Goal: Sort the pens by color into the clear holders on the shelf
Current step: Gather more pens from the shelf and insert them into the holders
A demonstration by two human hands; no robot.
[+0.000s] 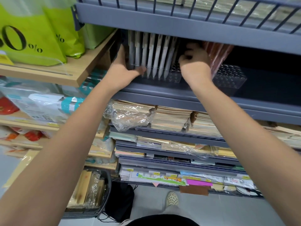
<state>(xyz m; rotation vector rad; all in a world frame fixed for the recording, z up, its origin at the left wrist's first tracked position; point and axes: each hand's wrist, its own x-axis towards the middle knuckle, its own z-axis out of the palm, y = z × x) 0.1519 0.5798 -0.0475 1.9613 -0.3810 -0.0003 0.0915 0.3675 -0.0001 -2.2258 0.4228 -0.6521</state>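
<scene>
A row of white plastic pens (153, 56) stands upright, tips down, in a clear acrylic holder with round holes (175, 76) on the grey metal shelf (179, 93); the holes at its right end are unfilled. The left hand (122, 69) clasps this holder's left near corner, with the thumb (140, 70) laid across the front face and the fingers running up the left side into the shadow. Right of the white pens, the right hand (195, 62) is balled up with its knuckles facing near and its fingers curled. It is blurred, and whether it has hold of anything cannot be told. It touches a bunch of pink-red pens (218, 53) that lean in a second clear acrylic holder (231, 77), just right of the first. On the shelf below lie stacks of wrapped paper notebooks (171, 118). Far left, lime-green paper bags (32, 38) stand on a pale wooden shelf (68, 74). Near, a cream perforated shoe (172, 199) rests on the floor.
</scene>
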